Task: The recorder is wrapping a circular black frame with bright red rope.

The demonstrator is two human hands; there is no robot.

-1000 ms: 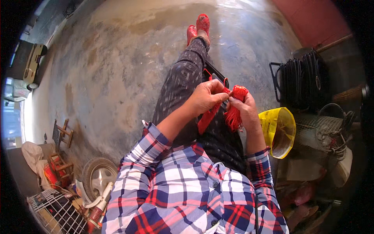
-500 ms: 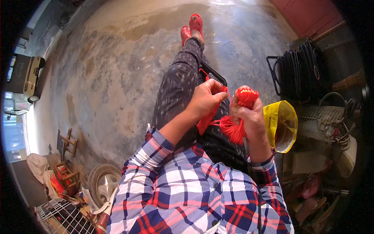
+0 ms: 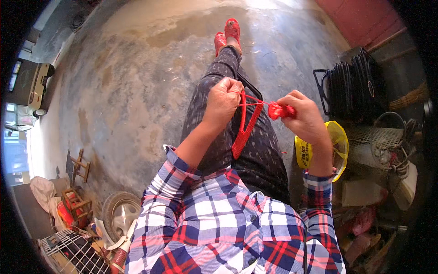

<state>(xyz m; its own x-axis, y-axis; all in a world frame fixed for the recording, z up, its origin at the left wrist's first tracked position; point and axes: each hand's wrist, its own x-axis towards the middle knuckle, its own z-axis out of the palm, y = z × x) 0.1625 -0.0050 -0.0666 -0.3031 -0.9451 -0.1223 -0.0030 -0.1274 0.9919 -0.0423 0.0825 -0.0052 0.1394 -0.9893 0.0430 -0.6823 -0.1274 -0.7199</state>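
Over my lap, my left hand (image 3: 223, 102) is closed, fingertips pinched on a thin red cord (image 3: 255, 103) at the upper end of a red cord-wrapped strip (image 3: 247, 135). The strip slants down over my dark trousers, its lower end near my waist. My right hand (image 3: 305, 115) grips a bunched bundle of shiny red cord (image 3: 279, 110) to the right. Between the two hands the thin cord runs nearly straight. A black bar frame (image 3: 250, 86) shows behind the strip, partly hidden by my left hand and the cord.
A yellow plastic bag (image 3: 338, 150) stands open beside my right forearm. Beyond it are black folded racks (image 3: 353, 84) and a wire mesh roll (image 3: 378, 137). At lower left lie a wheel (image 3: 122, 213), a wire grid (image 3: 75, 251) and a small wooden stool (image 3: 78, 208).
My left hand has moved up and left, my right hand has turned over, and the cord between them is drawn out. The loose red strands under my right hand no longer show.
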